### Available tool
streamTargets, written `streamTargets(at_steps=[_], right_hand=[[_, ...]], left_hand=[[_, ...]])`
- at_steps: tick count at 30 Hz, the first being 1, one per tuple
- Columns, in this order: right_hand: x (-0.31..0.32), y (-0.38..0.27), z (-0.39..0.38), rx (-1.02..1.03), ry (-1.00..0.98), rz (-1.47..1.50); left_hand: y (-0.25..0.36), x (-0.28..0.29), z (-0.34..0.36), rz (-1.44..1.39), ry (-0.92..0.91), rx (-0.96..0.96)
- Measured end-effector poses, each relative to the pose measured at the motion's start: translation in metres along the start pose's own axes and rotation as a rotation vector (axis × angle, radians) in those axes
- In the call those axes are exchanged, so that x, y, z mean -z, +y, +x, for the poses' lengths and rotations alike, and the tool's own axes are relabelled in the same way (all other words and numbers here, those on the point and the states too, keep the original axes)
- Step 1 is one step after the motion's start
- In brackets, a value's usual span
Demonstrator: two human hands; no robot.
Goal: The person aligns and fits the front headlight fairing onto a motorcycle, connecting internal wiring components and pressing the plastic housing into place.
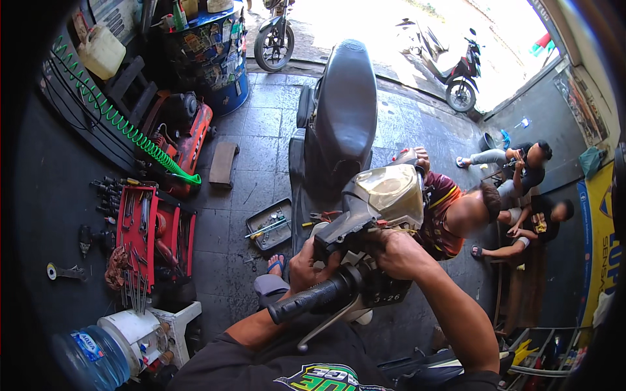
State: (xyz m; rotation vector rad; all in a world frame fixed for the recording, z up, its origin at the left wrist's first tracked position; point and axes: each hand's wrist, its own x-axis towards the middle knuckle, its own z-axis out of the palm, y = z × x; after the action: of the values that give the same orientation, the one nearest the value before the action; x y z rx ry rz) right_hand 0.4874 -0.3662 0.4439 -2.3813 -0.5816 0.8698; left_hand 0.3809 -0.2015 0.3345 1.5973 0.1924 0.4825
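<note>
Both hands worked at the front of a black scooter (345, 111) in the middle of the frame.

The left hand (312, 264) and right hand (391, 251) were closed around the scooter's handlebar cover (372, 202), just above the black grip (313, 298). A yellow and blue sign (596, 247) hung at the right edge. A blue drum (218, 55) covered in stickers stood upper left. One blue water bottle (91, 358) sat lower left. Two other scooters were parked at the top.

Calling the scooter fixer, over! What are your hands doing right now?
Left hand and right hand both gripping the scooter's handlebar housing, behind the black grip. Another person crouches close beside the front. Over.
</note>
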Motion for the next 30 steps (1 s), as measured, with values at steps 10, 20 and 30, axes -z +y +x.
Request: streamTargets(at_steps=[10, 20, 30], right_hand=[[0.016, -0.048, -0.007, -0.074, -0.098, -0.614], [0.012, -0.055, -0.006, -0.008, -0.024, -0.880], [0.005, -0.073, -0.025, 0.097, 0.150, -0.661]], left_hand=[[0.006, 0.004, 0.002, 0.033, -0.024, 0.033], [-0.007, 0.002, 0.000, -0.003, -0.015, -0.025], [-0.001, 0.003, 0.000, -0.018, -0.030, 0.006]])
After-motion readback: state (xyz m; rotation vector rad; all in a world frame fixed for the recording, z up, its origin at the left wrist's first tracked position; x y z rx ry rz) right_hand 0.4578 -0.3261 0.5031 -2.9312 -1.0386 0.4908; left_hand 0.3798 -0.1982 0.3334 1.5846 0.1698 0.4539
